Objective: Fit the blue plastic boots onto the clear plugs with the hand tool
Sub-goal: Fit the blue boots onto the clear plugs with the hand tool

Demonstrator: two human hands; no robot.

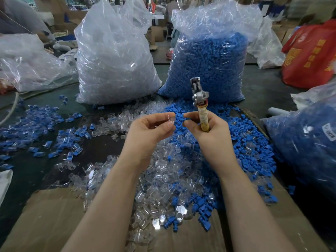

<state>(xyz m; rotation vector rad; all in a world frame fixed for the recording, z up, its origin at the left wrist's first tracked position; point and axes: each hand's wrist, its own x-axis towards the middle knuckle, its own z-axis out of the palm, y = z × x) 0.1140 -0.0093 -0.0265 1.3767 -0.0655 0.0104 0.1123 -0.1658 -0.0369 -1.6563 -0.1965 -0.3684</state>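
A clear plug (170, 119) is pinched between the thumb and fingertips of the left hand (151, 130), and it is held up above the pile, probably so that its open end can be seen and turned toward the other hand. The grip of the right hand (205, 130) is divided in two: the lower fingers are curled round the wrapped handle of the hand tool (200, 104), while a blue boot (182, 117) is pinched at the tips of the thumb and forefinger. The tool is kept upright with its metal head pointing away from the body, so it seems to be parked in the palm and kept ready while the fingertips do the fine work. The two small parts are brought just beside each other; whether they already touch cannot be told.

Loose clear plugs and blue boots are spread on the worktop (21, 110) and on a sheet of cardboard (47, 220) directly under the hands, so the next piece is always within reach. Pieces already fitted seem to be put aside at the left (38, 128). Behind, a bag of clear plugs (116, 60) and a bag of blue boots (209, 64) are stood as supply.

The boot is judged to be not yet pushed on.
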